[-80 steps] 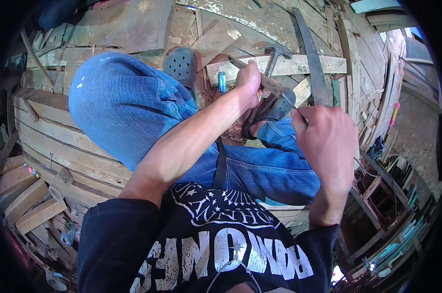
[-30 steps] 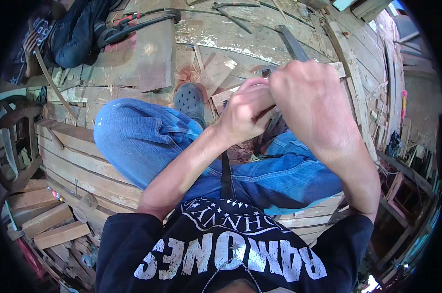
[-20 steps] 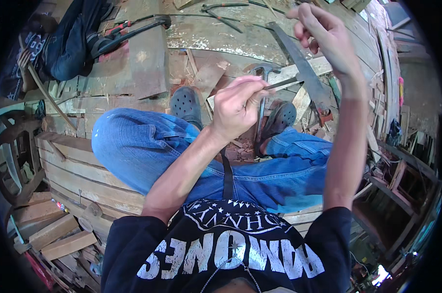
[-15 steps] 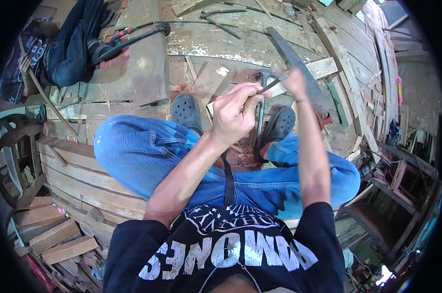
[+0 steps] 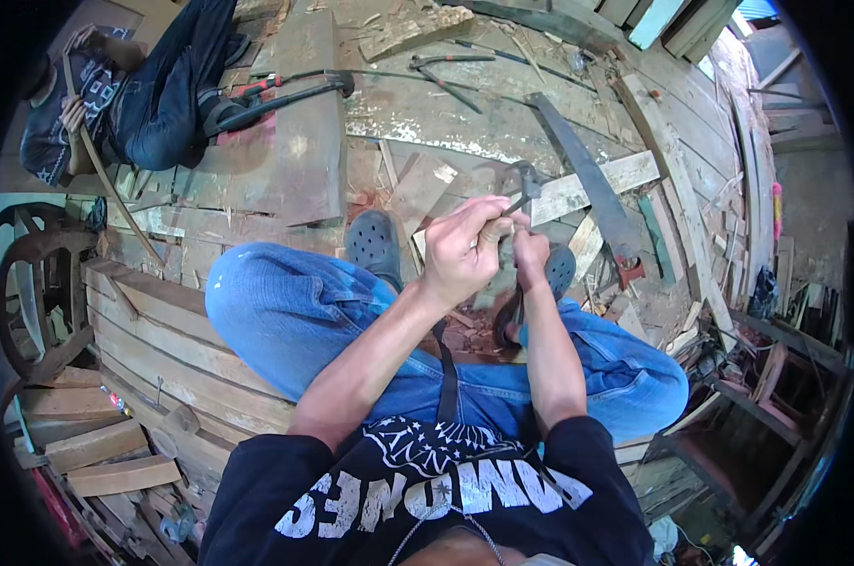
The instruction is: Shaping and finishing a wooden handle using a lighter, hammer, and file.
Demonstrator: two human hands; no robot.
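My left hand (image 5: 460, 247) is closed in a pinch on a short, thin dark rod (image 5: 516, 204), held in front of my knees. Close to its right, my right hand (image 5: 530, 253) is closed in a fist around the shaft of what looks like a hammer. The dark hammer head (image 5: 525, 176) shows just beyond my fingers, near the rod's tip. Most of the shaft is hidden by my hands. A handsaw (image 5: 587, 170) with a red handle lies on the floor to the right, across a pale wooden board (image 5: 639, 172).
Pincers (image 5: 446, 80) lie farther off. A long-handled cutter (image 5: 290, 99) rests on a wide plank (image 5: 304, 170). At far left another person (image 5: 78, 118) sits holding a thin stick (image 5: 97, 165). Wood blocks (image 5: 125, 474) are piled at lower left, beside a dark chair (image 5: 40, 283).
My right hand, blurred and farther out before, has come down and left onto the hammer shaft. My left hand keeps its pinch on the rod. The view has shifted slightly, showing more of the other person.
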